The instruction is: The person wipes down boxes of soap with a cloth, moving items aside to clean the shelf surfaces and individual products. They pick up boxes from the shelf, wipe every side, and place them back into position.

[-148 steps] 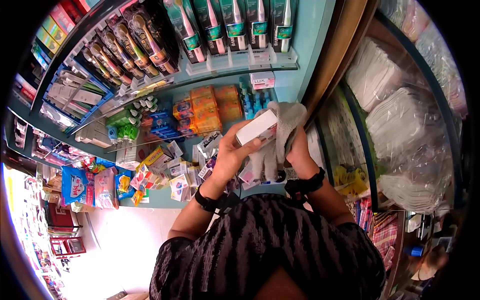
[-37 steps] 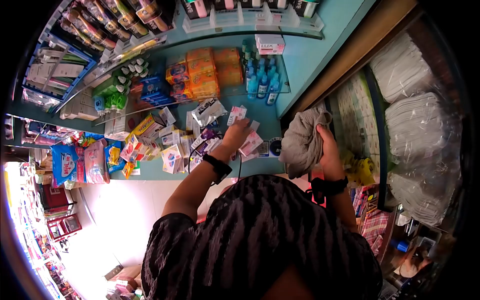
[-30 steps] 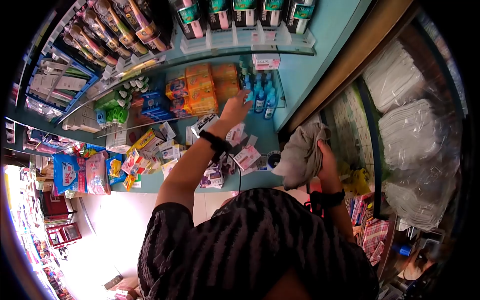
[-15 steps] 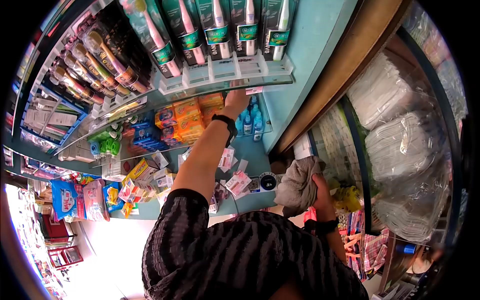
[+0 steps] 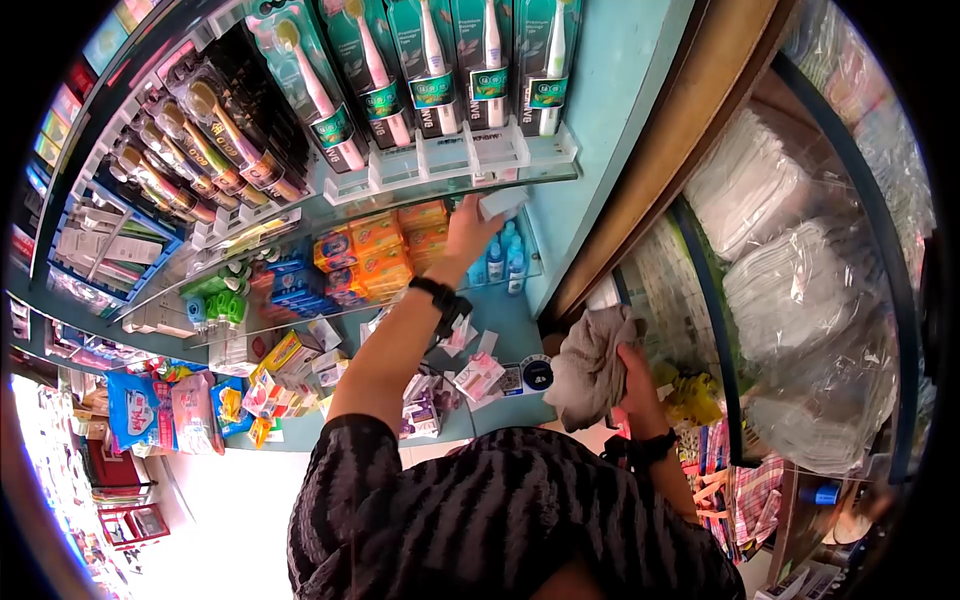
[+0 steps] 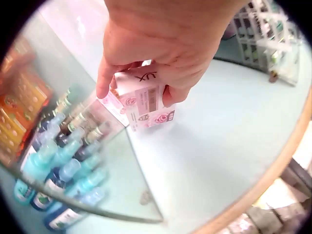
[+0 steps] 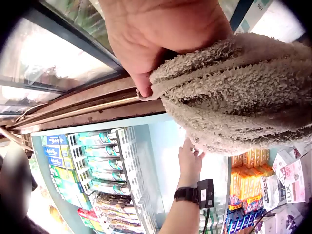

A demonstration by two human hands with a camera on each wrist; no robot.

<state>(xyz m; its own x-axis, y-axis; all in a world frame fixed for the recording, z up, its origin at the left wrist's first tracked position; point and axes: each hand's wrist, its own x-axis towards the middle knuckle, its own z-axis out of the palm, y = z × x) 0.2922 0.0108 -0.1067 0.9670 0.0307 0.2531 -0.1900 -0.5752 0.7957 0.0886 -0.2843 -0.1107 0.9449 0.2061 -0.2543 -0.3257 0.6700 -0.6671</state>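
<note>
In the left wrist view my left hand (image 6: 158,53) pinches a pink and white LUX box (image 6: 146,100) between fingers and thumb, at the right end of the glass shelf. In the head view that hand (image 5: 472,232) reaches under the toothbrush shelf, above blue spray bottles (image 5: 505,260). My right hand (image 5: 637,380) grips a bunched grey cloth (image 5: 590,370) in front of the wooden post. The right wrist view shows the thick towel (image 7: 239,92) hanging from the right hand (image 7: 165,34).
Orange packs (image 5: 365,255) stand left of the bottles. Loose LUX boxes (image 5: 478,375) and other small cartons (image 5: 285,365) lie on the lower counter (image 5: 510,408). Packaged toothbrushes (image 5: 435,85) line the shelf above. Wrapped white stacks (image 5: 800,290) fill the case on the right.
My left hand has gone from the loose boxes on the counter up to the glass shelf and holds a box there. The right hand keeps its grip on the cloth.
</note>
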